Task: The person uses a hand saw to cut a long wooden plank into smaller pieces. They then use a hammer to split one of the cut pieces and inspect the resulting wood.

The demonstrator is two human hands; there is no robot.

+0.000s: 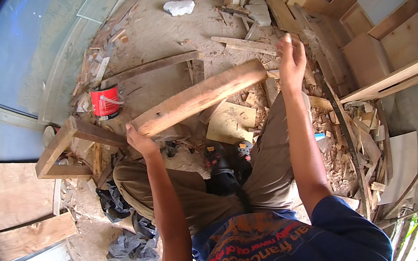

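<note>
A thick, light-brown wooden board (202, 98) is held up across my knees, its right end tilted higher. My left hand (142, 142) has closed round its left end. To the right of the raised end is my right hand (292, 61), apart from the wood, with its fingers stretched upward and nothing seen in them. Below the board, a pale flat piece of plywood (230, 123) lies by my feet.
A red paint can (105, 103) stands at the left, near a wooden frame (66, 149). Wooden shelving (393, 48) leans at the right. Offcuts and shavings litter the floor, with a white lump (179, 7) farther off. Black plastic (134, 246) lies by my left leg.
</note>
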